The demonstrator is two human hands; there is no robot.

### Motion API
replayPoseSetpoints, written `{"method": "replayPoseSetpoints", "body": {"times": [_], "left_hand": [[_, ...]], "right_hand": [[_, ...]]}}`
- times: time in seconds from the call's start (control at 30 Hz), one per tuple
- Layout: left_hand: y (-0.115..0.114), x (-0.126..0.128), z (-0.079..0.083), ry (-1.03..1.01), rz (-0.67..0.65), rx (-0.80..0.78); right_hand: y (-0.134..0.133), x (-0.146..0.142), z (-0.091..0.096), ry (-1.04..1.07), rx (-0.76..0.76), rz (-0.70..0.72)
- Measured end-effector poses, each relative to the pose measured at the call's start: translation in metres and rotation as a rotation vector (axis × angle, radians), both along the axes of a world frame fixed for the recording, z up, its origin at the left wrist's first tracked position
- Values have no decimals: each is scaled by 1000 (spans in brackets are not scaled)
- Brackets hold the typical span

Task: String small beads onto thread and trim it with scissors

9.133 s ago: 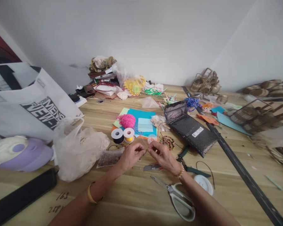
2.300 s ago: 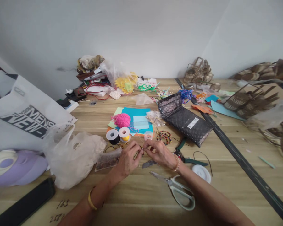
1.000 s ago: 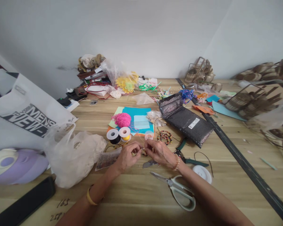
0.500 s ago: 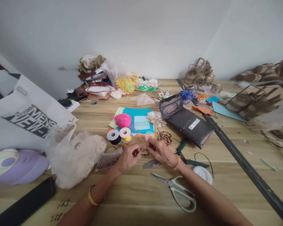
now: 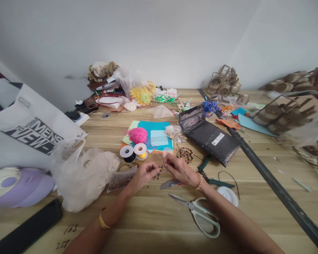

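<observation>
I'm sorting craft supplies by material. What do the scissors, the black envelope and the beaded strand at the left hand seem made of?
Scissors: grey, shiny blades, probably metal; smooth, pale handles, likely plastic.
Black envelope: probably glossy plastic bubble film, given its dotted, light-catching surface.
Beaded strand: coloured beads, too small to tell wood from plastic.

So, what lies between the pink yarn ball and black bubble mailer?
Head view: a light-blue sheet on blue paper, then a clear plastic bag.

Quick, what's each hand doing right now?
Left hand: closed, pinching a small beaded strand.
Right hand: fingers closed in a pinch; whatever they hold is too small to tell.
</observation>
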State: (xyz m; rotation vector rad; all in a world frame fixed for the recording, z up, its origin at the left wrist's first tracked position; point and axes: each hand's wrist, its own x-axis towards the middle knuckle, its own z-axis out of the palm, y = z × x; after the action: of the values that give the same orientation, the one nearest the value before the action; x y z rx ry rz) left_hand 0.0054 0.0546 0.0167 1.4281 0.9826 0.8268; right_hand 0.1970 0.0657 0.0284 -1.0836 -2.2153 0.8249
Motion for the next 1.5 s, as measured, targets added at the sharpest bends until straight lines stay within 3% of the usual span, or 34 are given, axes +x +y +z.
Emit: {"method": "replayPoseSetpoints", "body": {"times": [0.2,0.4,0.7,1.03,1.17,1.33,1.5], "left_hand": [[-1,2,-2,-46,22,-46],[0,4,-7,-62,23,-22],[-1,5,-15,-52,10,8],[-9,8,1,203,132,514],[-12,9,3,196,110,599],[-13,8,-1,61,46,481],[-12,11,-8,-56,141,156]], "right_hand": [[1,1,-5,-23,40,-1],[-1,-1,-6,-82,177,16],[-2,-4,-7,-88,208,34],[-1,-4,-6,15,150,-32],[-1,-4,-4,29,90,-39],[1,-3,-3,36,58,-41],[-1,-6,-6,24,44,-50]]}}
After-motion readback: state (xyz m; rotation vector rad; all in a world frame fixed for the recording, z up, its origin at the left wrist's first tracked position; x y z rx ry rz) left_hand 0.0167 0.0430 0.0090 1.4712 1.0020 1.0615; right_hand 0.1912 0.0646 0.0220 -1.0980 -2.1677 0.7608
